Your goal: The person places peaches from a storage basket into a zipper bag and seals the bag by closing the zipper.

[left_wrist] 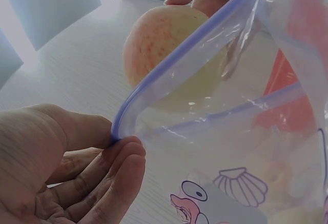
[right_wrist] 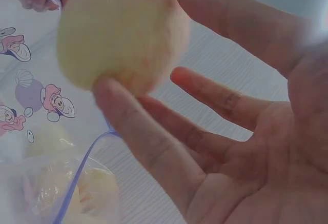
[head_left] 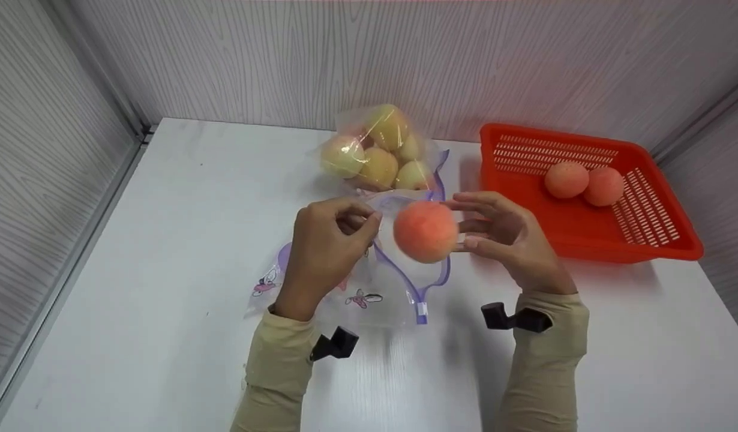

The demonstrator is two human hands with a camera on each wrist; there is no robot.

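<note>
My left hand (head_left: 330, 246) pinches the purple zip edge of a clear printed zip bag (left_wrist: 225, 147) between thumb and fingers, and the bag's mouth stands parted. My right hand (head_left: 507, 240) holds a pinkish-yellow peach (head_left: 426, 231) by the fingertips, thumb on one side and fingers on the other. In the head view the peach is above the bag's mouth. The left wrist view shows the peach (left_wrist: 154, 44) partly behind the bag's purple rim. Cartoon figures and shells are printed on the bag (right_wrist: 31, 85).
Behind the hands, a filled clear bag holds several yellow peaches (head_left: 378, 168). At the right stands a red plastic basket (head_left: 549, 231) with two peaches (head_left: 566, 180) inside. Both lie on a white table (head_left: 165, 252), with wood-grain panels (head_left: 285, 60) at the back and sides.
</note>
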